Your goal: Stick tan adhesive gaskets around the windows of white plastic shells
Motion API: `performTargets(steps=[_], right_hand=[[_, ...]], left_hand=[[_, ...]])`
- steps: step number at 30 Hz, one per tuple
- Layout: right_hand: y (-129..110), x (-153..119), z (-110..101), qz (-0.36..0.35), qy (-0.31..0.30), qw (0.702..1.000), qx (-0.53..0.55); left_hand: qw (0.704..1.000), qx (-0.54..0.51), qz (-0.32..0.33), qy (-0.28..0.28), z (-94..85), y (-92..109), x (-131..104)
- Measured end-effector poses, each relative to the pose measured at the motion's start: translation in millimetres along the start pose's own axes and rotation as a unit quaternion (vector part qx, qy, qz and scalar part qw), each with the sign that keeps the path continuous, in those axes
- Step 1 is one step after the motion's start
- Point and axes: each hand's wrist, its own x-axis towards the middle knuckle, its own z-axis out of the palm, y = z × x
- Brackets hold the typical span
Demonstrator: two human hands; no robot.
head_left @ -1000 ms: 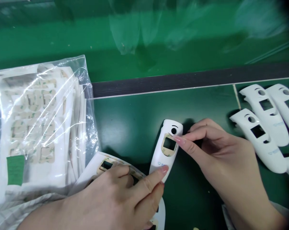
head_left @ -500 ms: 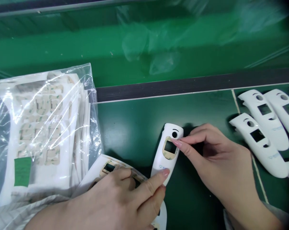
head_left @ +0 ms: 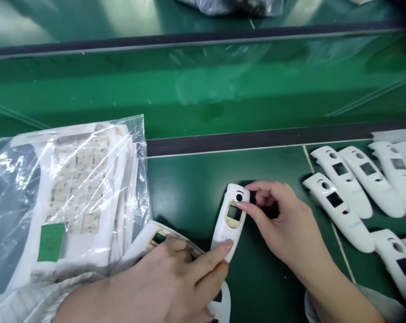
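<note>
White casing (head_left: 229, 233) aslant, tan sticker (head_left: 232, 223) around its window (head_left: 234, 212)

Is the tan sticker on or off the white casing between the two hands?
On. The tan sticker surrounds the rectangular window of the white casing. Whether fully stuck, I cannot tell.

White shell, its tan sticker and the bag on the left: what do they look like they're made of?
Shell: probably hard moulded plastic, smooth with a soft sheen and clean-edged openings.
Sticker: thin and dull-faced, perhaps paper or film; the look leaves it open.
Bag: most likely thin plastic film, since it is see-through and wrinkled with bright glints.
</note>
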Motion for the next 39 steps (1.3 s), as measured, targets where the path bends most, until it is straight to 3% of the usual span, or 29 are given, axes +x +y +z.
performTargets(steps=[5,10,12,15,18,22,26,29,32,36,39], right_hand=[[-3,11,-1,0.014,-0.048,0.998,0.041],[-11,14,-6,0.03,-0.086,0.992,0.086],[-11,13,-12,0.049,-0.11,0.984,0.13],[-5,17,-18,0.064,-0.148,0.962,0.221],[2,25,-17,0.048,-0.109,0.947,0.298],[3,31,-8,0.006,-0.025,0.94,0.34],[6,23,-13,-0.013,0.033,0.966,0.254],[20,7,-32,-0.002,0.114,0.989,0.096],[40,-16,-55,0.035,0.187,0.979,-0.067],[53,-44,-65,0.072,0.182,0.96,-0.2],[46,-55,-53,0.071,0.149,0.957,-0.237]], left_hand=[[1.0,-0.012,-0.009,0.0,-1.2,0,-3],[0.998,-0.043,-0.012,0.043,6.6,1,-7],[0.994,-0.047,-0.004,0.094,5.1,1,-10],[0.974,-0.062,0.017,0.219,-3.7,2,-15],[0.958,-0.071,-0.003,0.276,-9.4,3,-17],[0.942,-0.106,-0.025,0.319,-1.1,1,-14],[0.931,-0.135,-0.033,0.338,7.3,-2,-9],[0.928,-0.127,-0.043,0.348,6.6,-3,-7],[0.927,-0.126,-0.036,0.352,5.6,-4,-6],[0.924,-0.162,-0.042,0.343,8.2,-4,-7],[0.92,-0.223,-0.061,0.316,9.1,-3,-7]])
